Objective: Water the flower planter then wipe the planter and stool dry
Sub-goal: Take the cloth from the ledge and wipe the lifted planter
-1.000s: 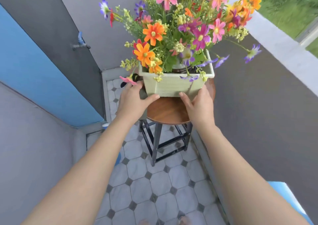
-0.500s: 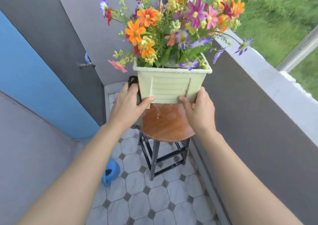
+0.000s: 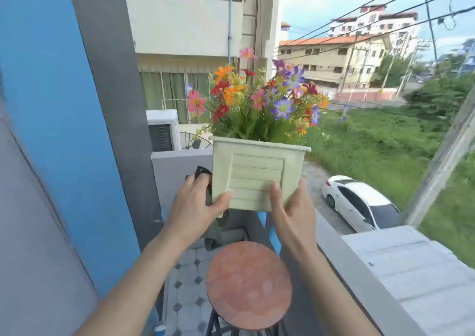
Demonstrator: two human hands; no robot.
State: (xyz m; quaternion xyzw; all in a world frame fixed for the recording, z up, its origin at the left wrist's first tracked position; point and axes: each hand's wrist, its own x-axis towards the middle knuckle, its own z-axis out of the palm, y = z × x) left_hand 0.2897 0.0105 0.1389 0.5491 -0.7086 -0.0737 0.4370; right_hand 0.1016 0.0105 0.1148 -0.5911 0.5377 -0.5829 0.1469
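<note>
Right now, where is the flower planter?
In the head view the flower planter is at the centre, held in the air above the round stool, with the left hand and the right hand gripping its lower sides.

**Planter above stool**

The planter (image 3: pixel 259 173) hangs above the far edge of the stool (image 3: pixel 248 285), apart from it, flowers (image 3: pixel 257 104) in it. The left hand (image 3: pixel 195 204) and a cloth (image 3: pixel 202 173) lie against its left side, the right hand (image 3: pixel 293 212) against its right.
</note>
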